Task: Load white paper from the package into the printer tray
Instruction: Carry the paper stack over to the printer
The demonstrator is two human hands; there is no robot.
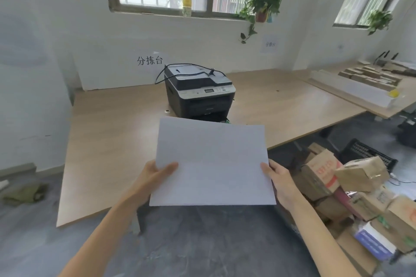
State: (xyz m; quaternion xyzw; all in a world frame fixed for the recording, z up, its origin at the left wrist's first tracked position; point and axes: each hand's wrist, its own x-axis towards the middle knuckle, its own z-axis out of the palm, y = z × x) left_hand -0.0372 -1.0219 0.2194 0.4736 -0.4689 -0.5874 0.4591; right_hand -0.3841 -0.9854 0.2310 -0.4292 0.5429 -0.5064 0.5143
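Observation:
A flat stack of white paper [211, 162] is held in the air in front of me, over the near edge of the wooden table [108, 141]. My left hand [155, 173] grips its left edge with the thumb on top. My right hand [279, 177] grips the right edge the same way. Beyond the paper stands a grey and black printer [198, 92] on the table, facing me. The paper hides the printer's lower front, so the tray cannot be seen. No paper package can be picked out with certainty.
A pile of cardboard boxes [351, 189] and paper packs fills the floor to my right, with a black crate [369, 153] behind. A second table [382, 87] at the right carries small boxes. A black cable [180, 67] loops over the printer. Green cloth [24, 193] lies on the floor at left.

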